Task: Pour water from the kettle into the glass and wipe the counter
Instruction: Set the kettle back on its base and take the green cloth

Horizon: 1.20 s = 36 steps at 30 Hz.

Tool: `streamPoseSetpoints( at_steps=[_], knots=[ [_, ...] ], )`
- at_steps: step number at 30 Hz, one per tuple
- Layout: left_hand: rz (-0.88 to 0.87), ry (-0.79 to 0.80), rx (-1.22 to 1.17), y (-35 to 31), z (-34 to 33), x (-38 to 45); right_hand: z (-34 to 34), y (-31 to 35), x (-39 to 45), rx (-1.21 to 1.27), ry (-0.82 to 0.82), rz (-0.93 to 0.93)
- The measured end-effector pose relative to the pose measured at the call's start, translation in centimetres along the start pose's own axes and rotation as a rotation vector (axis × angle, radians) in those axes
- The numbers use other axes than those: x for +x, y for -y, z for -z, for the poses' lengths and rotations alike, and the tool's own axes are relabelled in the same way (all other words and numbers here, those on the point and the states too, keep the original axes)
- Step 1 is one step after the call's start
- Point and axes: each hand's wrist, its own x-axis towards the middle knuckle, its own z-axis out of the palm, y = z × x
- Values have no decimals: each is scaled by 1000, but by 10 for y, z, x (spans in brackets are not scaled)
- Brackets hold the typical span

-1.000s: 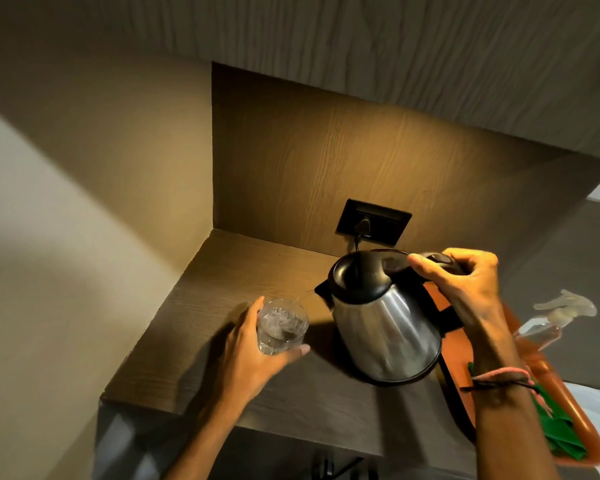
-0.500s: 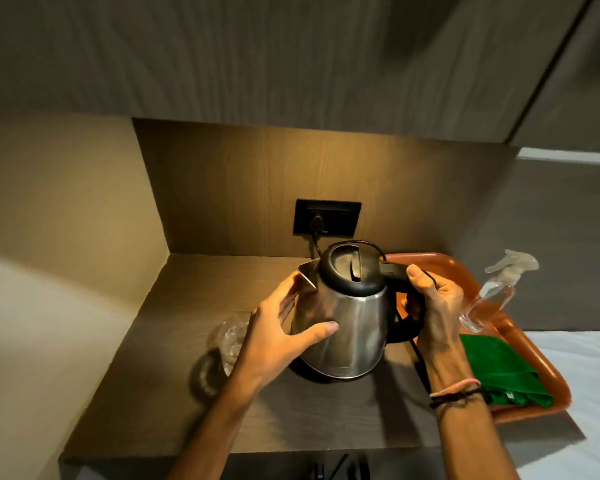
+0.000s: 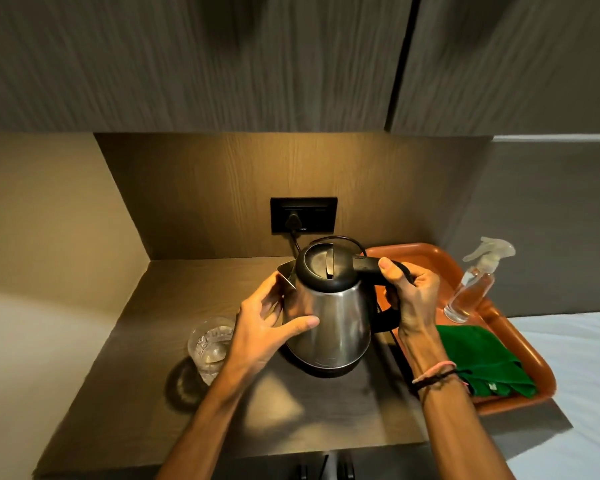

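Head view: right hand [image 3: 411, 296] gripped kettle [image 3: 329, 317] handle, left hand [image 3: 267, 327] steadied its slick, likely heavy steel body; fragile glass [image 3: 210, 344] left.

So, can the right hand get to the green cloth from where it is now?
Probably yes. The right hand grips the kettle handle and must let go first. The green cloth lies uncovered in the orange tray, just beside that wrist, with nothing between.

glass [image 3: 211, 344] beside kettle [image 3: 329, 317] (touching unclear), front counter [image 3: 309, 410] bare
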Motion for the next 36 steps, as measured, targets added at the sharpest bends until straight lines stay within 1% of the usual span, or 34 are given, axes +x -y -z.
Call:
streamPoseSetpoints(
  at_steps=[5, 7, 9, 15, 19, 22, 23, 25, 27, 29, 30, 32, 34, 36],
  knots=[
    [36, -32, 16, 8, -6, -2, 7, -11, -2, 39, 40, -3],
    [25, -38, 30, 10, -7, -1, 8, -14, -1, 53, 50, 0],
    [5, -22, 18, 11, -8, 0, 9, -16, 1, 59, 46, 5],
    [25, -23, -33, 14, -11, -1, 12, -31, 6, 35, 36, -3],
    [42, -31, -22, 6, -11, -4, 15, -30, 7, -27, 62, 16],
    [13, -32, 34, -1, -16, -13, 16, -20, -1, -229, 75, 48],
    [-1, -66, 83, -2, -19, -18, 18, -16, -8, -338, 74, 60],
    [-63, -193, 282, -6, -26, -34, 28, -7, -28, -606, 80, 126],
    [-244, -312, 545, -5, -35, -49, 42, 4, -49, -853, 77, 221],
    [-436, -373, 823, -4, -49, -62, 60, 12, -66, -1017, 73, 278],
    [-502, -378, 931, -3, -57, -66, 70, 15, -73, -1076, 85, 270],
    [-621, -353, 1056, -1, -80, -72, 97, 24, -83, -1147, 105, 209],
    [-686, -314, 1128, 2, -101, -73, 119, 28, -86, -1192, 115, 133],
    [-714, -282, 1164, 5, -125, -75, 145, 28, -84, -1219, 93, 88]
  ],
)
